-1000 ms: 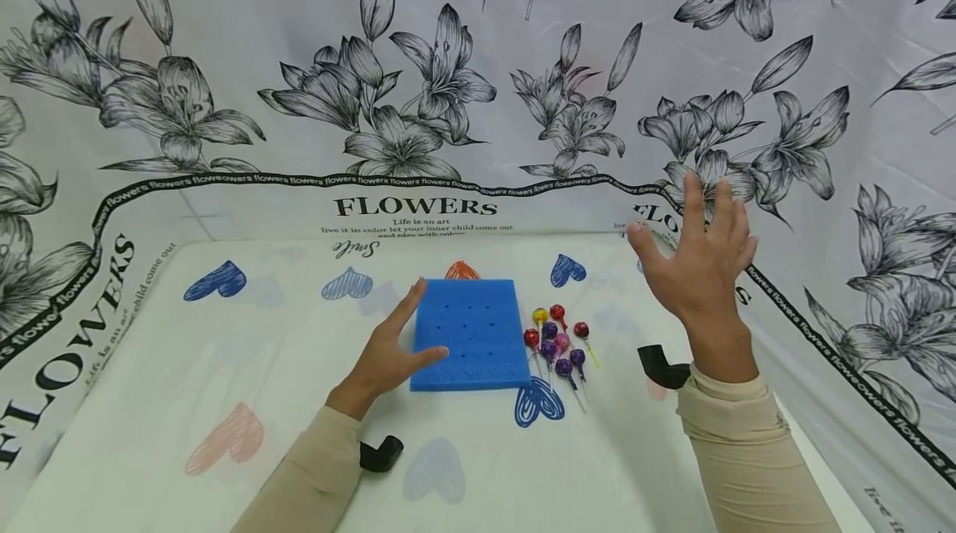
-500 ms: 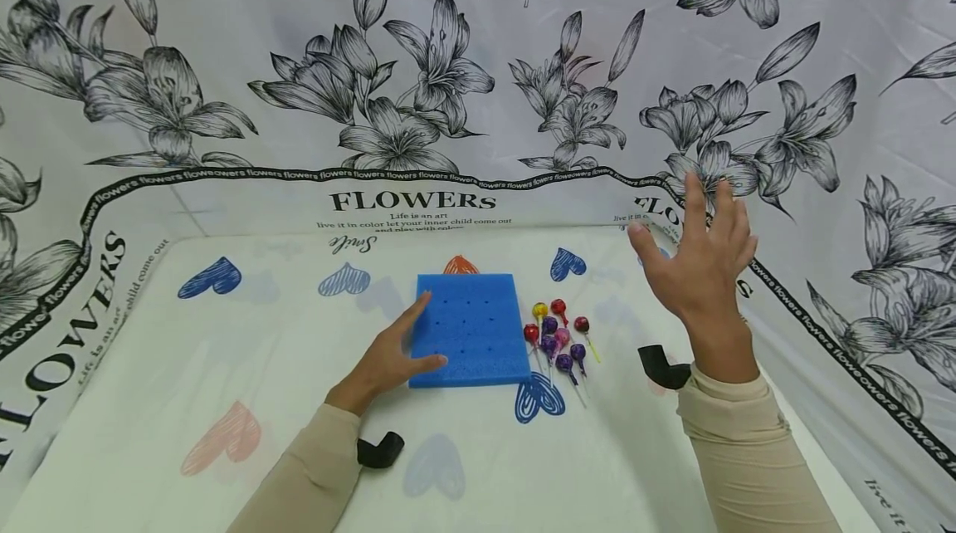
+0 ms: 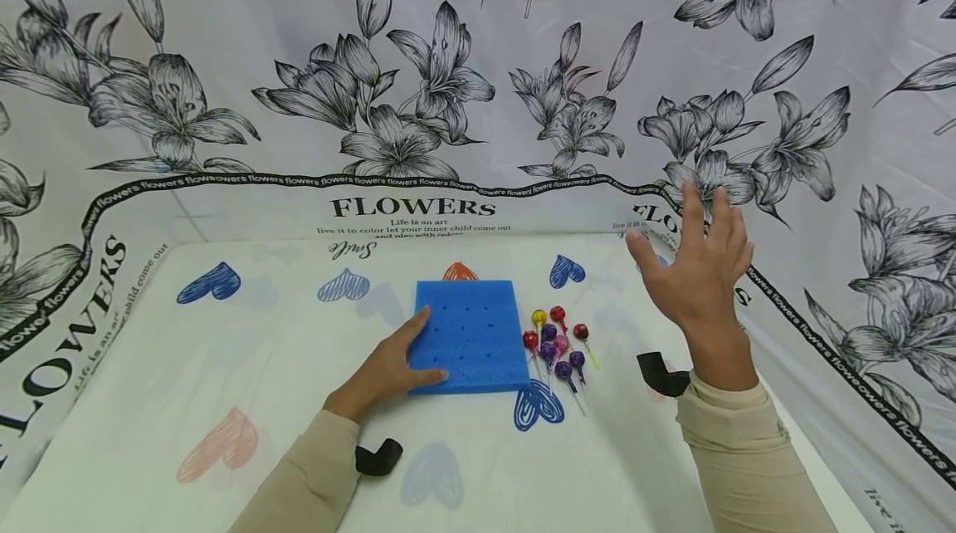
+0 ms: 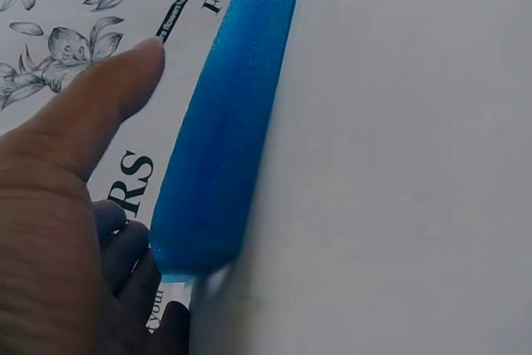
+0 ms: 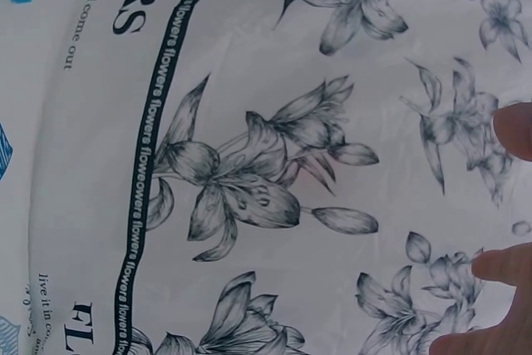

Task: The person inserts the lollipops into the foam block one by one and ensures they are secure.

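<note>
A flat blue foam block (image 3: pixel 470 334) with several small holes in its top lies on the white table. My left hand (image 3: pixel 384 367) is at the block's left side, thumb and fingers spread apart. In the left wrist view the thumb stands clear of the foam, and the other fingers (image 4: pixel 125 255) are by its end; contact is hard to tell. To the block's right lie several wrapped lollipops (image 3: pixel 562 344), in purple, red, yellow and pink. My right hand (image 3: pixel 698 276) is raised at the right with fingers extended, holding nothing.
The tablecloth (image 3: pixel 299 400) carries printed hearts. Behind and at the sides hangs a white curtain (image 3: pixel 478 101) with black flower drawings. A black curved piece (image 3: pixel 379 457) shows beside the left sleeve, and another black piece (image 3: pixel 662 375) by the right wrist.
My left hand has lowered slightly beside the foam block, its fingers coming nearer the block's left edge. The right hand stays raised almost where it was. The lollipops have not moved.
</note>
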The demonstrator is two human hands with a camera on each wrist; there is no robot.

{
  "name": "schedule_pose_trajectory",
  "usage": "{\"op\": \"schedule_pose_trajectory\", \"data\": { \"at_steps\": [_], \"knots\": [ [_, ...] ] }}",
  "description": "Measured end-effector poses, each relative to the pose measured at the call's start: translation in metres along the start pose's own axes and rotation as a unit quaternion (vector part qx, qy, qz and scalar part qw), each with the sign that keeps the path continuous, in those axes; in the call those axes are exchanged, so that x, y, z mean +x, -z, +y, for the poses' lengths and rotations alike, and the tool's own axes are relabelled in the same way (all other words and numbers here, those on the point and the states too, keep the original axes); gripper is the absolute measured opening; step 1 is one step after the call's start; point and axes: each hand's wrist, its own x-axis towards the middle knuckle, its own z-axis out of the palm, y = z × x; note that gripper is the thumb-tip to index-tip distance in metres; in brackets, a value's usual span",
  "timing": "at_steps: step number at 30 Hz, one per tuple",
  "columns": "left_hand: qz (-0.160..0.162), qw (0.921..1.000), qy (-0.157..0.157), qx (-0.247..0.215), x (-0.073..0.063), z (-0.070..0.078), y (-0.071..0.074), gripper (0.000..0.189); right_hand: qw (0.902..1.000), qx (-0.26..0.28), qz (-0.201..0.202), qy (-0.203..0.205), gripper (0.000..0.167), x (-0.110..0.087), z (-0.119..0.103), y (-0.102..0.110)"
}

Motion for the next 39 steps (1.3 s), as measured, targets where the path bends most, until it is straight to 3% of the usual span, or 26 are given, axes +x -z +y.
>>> {"op": "schedule_pose_trajectory", "data": {
  "at_steps": [3, 12, 19, 32, 36, 39],
  "knots": [
    [0.000, 0.9999, -0.004, 0.014, 0.000, -0.001, -0.002, 0.110, 1.0000, 0.001, 0.006, 0.005, 0.085, -0.001, 0.000, 0.002],
    [-0.017, 0.9988, 0.031, 0.033, 0.000, 0.003, -0.003, 0.103, 0.9993, 0.011, 0.024, 0.027, 0.085, 0.002, -0.007, 0.018],
    [-0.021, 0.9972, 0.007, 0.071, 0.002, 0.004, -0.001, 0.093, 0.9988, 0.026, 0.025, 0.032, 0.085, 0.003, -0.013, 0.027],
    [-0.013, 0.9972, 0.014, 0.072, 0.003, 0.003, -0.003, 0.097, 0.9969, 0.045, 0.044, 0.048, 0.085, 0.002, -0.018, 0.036],
    [-0.011, 0.9974, 0.018, 0.069, 0.003, 0.005, -0.003, 0.098, 0.9868, 0.101, 0.083, 0.095, 0.081, 0.004, -0.019, 0.037],
    [-0.010, 0.9975, 0.016, 0.068, 0.002, 0.006, -0.003, 0.098, 0.9638, 0.189, 0.114, 0.150, 0.076, 0.005, -0.021, 0.036]
  ]
}}
